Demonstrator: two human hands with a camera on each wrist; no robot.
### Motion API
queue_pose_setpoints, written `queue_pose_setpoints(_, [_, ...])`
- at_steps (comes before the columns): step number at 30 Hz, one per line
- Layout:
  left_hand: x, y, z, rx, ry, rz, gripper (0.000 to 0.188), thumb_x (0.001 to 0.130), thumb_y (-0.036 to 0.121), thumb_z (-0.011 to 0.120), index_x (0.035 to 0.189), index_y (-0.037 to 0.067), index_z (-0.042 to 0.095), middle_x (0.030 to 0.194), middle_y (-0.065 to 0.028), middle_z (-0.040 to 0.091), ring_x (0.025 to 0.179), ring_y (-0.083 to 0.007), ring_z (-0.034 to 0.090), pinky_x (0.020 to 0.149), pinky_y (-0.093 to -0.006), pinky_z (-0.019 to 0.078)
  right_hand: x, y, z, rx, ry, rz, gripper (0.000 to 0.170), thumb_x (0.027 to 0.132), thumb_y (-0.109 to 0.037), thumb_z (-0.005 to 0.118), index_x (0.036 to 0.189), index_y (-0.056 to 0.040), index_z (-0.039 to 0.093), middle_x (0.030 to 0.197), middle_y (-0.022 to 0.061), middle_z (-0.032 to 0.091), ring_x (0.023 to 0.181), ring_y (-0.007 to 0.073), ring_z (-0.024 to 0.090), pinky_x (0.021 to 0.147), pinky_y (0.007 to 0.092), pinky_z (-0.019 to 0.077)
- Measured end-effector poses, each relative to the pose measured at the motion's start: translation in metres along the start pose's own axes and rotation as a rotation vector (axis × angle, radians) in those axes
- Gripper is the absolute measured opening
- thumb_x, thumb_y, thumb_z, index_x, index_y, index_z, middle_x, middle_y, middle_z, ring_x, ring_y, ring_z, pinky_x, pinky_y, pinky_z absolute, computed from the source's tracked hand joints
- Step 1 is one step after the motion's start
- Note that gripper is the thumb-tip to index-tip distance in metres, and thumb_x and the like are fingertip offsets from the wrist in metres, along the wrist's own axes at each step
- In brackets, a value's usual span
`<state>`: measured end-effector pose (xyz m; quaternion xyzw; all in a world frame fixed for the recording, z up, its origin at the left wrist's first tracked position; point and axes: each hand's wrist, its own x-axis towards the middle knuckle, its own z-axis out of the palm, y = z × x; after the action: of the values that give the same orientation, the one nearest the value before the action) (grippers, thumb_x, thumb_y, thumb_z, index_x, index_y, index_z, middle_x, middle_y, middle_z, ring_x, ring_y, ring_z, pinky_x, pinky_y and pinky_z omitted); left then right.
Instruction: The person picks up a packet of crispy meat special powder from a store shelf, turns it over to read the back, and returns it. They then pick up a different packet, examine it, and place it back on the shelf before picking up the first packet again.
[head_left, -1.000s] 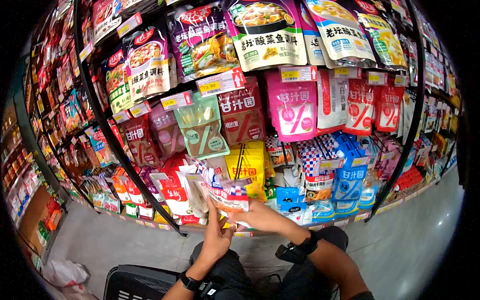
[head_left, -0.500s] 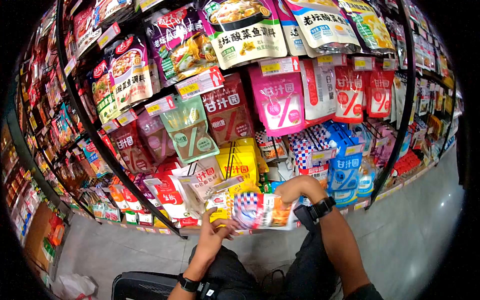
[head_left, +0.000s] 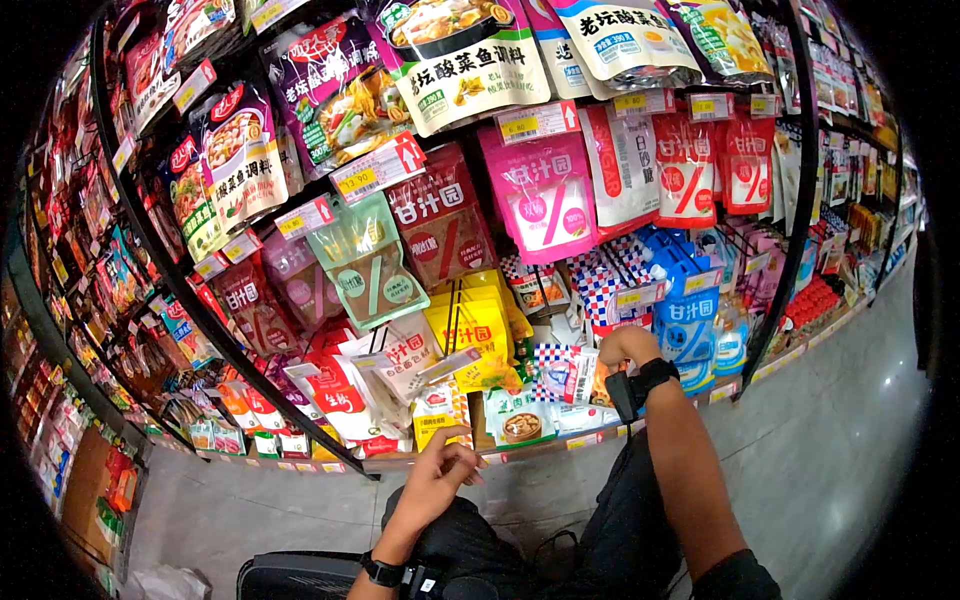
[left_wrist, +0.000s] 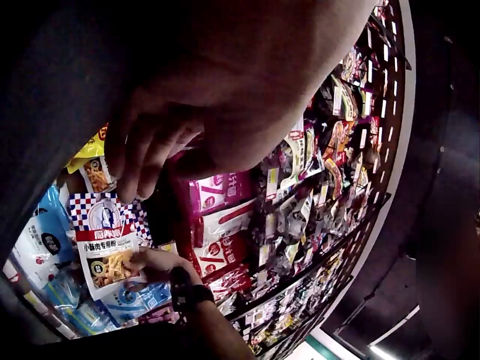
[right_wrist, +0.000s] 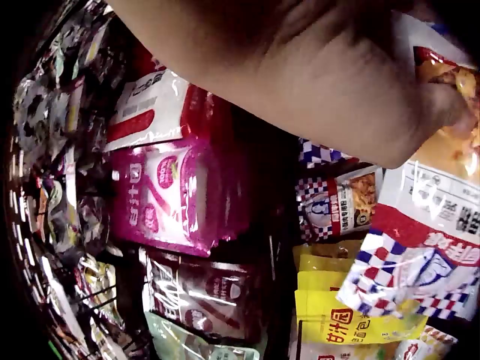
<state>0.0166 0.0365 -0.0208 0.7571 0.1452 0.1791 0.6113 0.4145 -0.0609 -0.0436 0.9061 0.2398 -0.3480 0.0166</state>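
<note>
My right hand (head_left: pixel 630 350) pinches a packet of coating powder (head_left: pixel 563 372) by one end, low in front of the shelf. The packet has a blue, red and white checked top and a picture of fried strips, seen upright in the left wrist view (left_wrist: pixel 105 244). In the right wrist view the thumb lies across the picture end of the packet (right_wrist: pixel 431 225). Below the shelf's front edge, my left hand (head_left: pixel 437 485) is raised with loosely bent fingers and nothing in them. More checked packets (head_left: pixel 612 275) hang just behind the right hand.
Yellow bags (head_left: pixel 475 330), blue bags (head_left: pixel 685 310) and a green-and-white packet (head_left: pixel 520 415) surround the right hand. Pink bags (head_left: pixel 540 195) hang above. Black uprights (head_left: pixel 800 230) frame the shelf. A black basket (head_left: pixel 295 575) stands on the floor at lower left.
Both hands were together on the packet; the left let go. The right hand carried the packet rightward, toward the hanging checked packets. The head view has shifted slightly.
</note>
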Motion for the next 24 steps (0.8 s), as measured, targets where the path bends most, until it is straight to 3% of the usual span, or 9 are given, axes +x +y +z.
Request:
queue_pose_setpoints(2, [0.001, 0.001, 0.0, 0.016, -0.004, -0.002, 0.035, 0.097, 0.003, 0.052, 0.13, 0.002, 0.042, 0.093, -0.0146, 0.067, 0.078, -0.021, 0.068, 0.07, -0.0294, 0.0533, 0.015, 0.008, 0.004, 0.079, 0.039, 0.007, 0.042, 0.079, -0.017, 0.07, 0.116, 0.0015, 0.063, 0.119, 0.0164, 0.063, 0.093, 0.0299, 0.065, 0.075, 0.0424, 0.0542])
queue_pose_setpoints(4, [0.0, -0.002, 0.0, 0.01, -0.058, -0.034, 0.034, 0.096, -0.001, 0.051, 0.129, 0.003, 0.045, 0.093, -0.0089, 0.064, 0.079, -0.0161, 0.064, 0.071, -0.0274, 0.0514, 0.024, 0.012, 0.005, 0.117, -0.014, -0.117, 0.045, 0.082, -0.023, 0.07, 0.122, -0.004, 0.062, 0.135, 0.0203, 0.055, 0.117, 0.0336, 0.056, 0.09, 0.0499, 0.0463])
queue_pose_setpoints(5, [0.0, -0.003, 0.0, 0.007, -0.057, -0.035, 0.034, 0.096, -0.001, 0.051, 0.129, 0.003, 0.045, 0.093, -0.0089, 0.064, 0.079, -0.0161, 0.064, 0.071, -0.0274, 0.0514, 0.02, 0.012, 0.007, 0.115, -0.016, -0.116, 0.045, 0.082, -0.023, 0.07, 0.122, -0.004, 0.062, 0.135, 0.0203, 0.055, 0.117, 0.0336, 0.056, 0.09, 0.0499, 0.0463])
queue_pose_setpoints(7, [0.0, -0.005, 0.001, 0.019, -0.076, -0.021, 0.031, 0.096, -0.001, 0.051, 0.127, 0.002, 0.047, 0.092, -0.0082, 0.064, 0.08, -0.0151, 0.064, 0.071, -0.0272, 0.0515, 0.011, 0.015, 0.008, 0.442, -0.022, -0.121, 0.061, 0.081, -0.021, 0.073, 0.134, -0.0025, 0.05, 0.141, 0.0227, 0.048, 0.123, 0.0341, 0.05, 0.09, 0.0533, 0.0453])
queue_pose_setpoints(10, [0.0, -0.003, 0.001, 0.095, -0.115, 0.016, 0.029, 0.097, 0.0, 0.05, 0.126, 0.002, 0.049, 0.094, -0.0117, 0.065, 0.083, -0.0196, 0.066, 0.073, -0.0294, 0.0537, 0.003, 0.013, 0.004, 0.565, -0.029, -0.068, 0.07, 0.079, -0.017, 0.075, 0.139, -0.0027, 0.042, 0.143, 0.0216, 0.045, 0.124, 0.035, 0.047, 0.089, 0.0553, 0.0452])
queue_pose_setpoints(13, [0.001, -0.007, 0.002, 0.096, -0.119, -0.017, 0.025, 0.096, 0.0, 0.051, 0.121, 0.001, 0.051, 0.093, -0.0112, 0.065, 0.083, -0.0192, 0.066, 0.074, -0.0295, 0.0537, 0.026, 0.026, 0.005, 0.738, -0.169, -0.169, 0.069, 0.079, -0.018, 0.075, 0.139, -0.002, 0.043, 0.141, 0.0216, 0.046, 0.123, 0.0383, 0.047, 0.087, 0.0574, 0.0452])
queue_pose_setpoints(15, [0.0, -0.008, 0.002, 0.166, -0.142, 0.001, 0.022, 0.096, 0.001, 0.052, 0.119, 0.001, 0.052, 0.093, -0.0104, 0.065, 0.083, -0.0183, 0.066, 0.074, -0.0292, 0.0536, 0.047, 0.027, 0.006, 0.777, -0.16, -0.141, 0.069, 0.079, -0.017, 0.075, 0.138, -0.002, 0.043, 0.14, 0.0226, 0.046, 0.123, 0.0394, 0.047, 0.087, 0.0577, 0.045])
queue_pose_setpoints(20, [-0.002, -0.001, 0.005, 0.364, -0.179, -0.003, 0.017, 0.096, 0.005, 0.053, 0.113, 0.001, 0.053, 0.093, -0.008, 0.066, 0.084, -0.0155, 0.066, 0.075, -0.0287, 0.0533, 0.074, 0.031, 0.009, 0.838, -0.155, -0.107, 0.068, 0.079, -0.019, 0.075, 0.137, -0.0018, 0.043, 0.136, 0.0262, 0.048, 0.121, 0.042, 0.048, 0.085, 0.0595, 0.0444])
queue_pose_setpoints(24, [-0.005, 0.008, 0.008, 0.416, -0.209, 0.012, 0.024, 0.096, 0.006, 0.054, 0.119, 0.002, 0.053, 0.093, -0.0068, 0.066, 0.085, -0.015, 0.066, 0.075, -0.0287, 0.053, 0.08, 0.036, 0.005, 0.771, -0.116, -0.128, 0.065, 0.079, -0.02, 0.074, 0.134, 0.0006, 0.045, 0.134, 0.0278, 0.048, 0.117, 0.0427, 0.051, 0.083, 0.0589, 0.046])
